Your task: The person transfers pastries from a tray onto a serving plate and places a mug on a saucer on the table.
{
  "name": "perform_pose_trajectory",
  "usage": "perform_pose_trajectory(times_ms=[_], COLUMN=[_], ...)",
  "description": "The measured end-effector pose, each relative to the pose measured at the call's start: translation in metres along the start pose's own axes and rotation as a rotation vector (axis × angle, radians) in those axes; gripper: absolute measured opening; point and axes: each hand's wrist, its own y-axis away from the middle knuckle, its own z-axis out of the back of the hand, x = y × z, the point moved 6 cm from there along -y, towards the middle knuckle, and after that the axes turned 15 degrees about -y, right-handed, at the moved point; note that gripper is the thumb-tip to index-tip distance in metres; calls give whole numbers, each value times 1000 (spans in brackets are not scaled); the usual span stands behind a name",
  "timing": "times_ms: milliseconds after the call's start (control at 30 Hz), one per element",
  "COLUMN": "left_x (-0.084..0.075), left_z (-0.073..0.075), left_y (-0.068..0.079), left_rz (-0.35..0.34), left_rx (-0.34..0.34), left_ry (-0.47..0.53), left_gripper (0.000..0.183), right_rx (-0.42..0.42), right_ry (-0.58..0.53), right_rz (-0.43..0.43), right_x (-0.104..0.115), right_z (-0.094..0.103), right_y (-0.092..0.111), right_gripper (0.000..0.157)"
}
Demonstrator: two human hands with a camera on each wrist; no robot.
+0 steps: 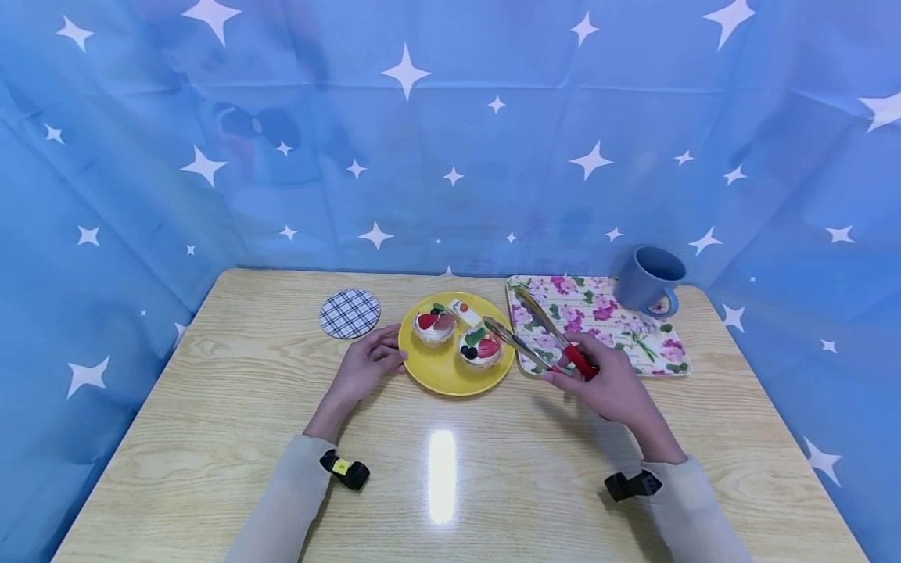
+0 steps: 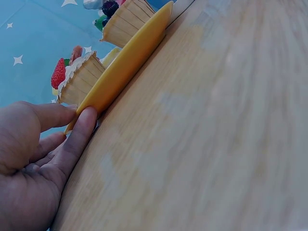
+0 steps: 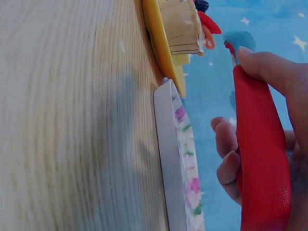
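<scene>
A yellow plate (image 1: 439, 379) lies at the table's far middle. On it sit two fruit-topped tarts, one with a strawberry and a brown slice (image 1: 432, 327), the other with dark berries and a green leaf (image 1: 481, 349). Behind them is a small white cake piece (image 1: 464, 313). My left hand (image 1: 359, 367) pinches the plate's left rim, thumb above and a finger against its underside in the left wrist view. In my right hand (image 1: 607, 385) I grip red-handled metal tongs (image 1: 580, 363), their arms spread apart. One tip is over the plate's right edge, near the leaf-topped tart.
A flower-patterned tray (image 1: 584, 301) lies right of the plate, under the tongs. The blue-grey mug (image 1: 644, 281) stands on its far right corner. Left of the plate is a round checked coaster (image 1: 349, 313). A blue star-patterned curtain (image 1: 450, 133) hangs behind the table.
</scene>
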Motion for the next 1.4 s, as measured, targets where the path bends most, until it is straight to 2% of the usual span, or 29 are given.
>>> perform_pose_trajectory(times_ms=[267,500,867,1133,1400], left_x=[-1,-1,-1,0,1], left_z=[0,0,-1,-1,-1], left_y=[0,1,1,1,1], left_rz=[0,-6,0,11,9], left_rx=[-3,-4,-2,-6,-9], left_ry=[1,-4,-11,-4,-6], left_gripper=[56,56,57,56,56], right_rx=[-46,-68,-111,-123,-140], right_ry=[29,68,78,91,106], right_rz=[-31,-94,-153,-234,-235], right_x=[-9,-17,-31,-40,-47], right_z=[10,20,38,48,56], right_y=[3,7,17,26,33], right_gripper=[72,81,82,90,86])
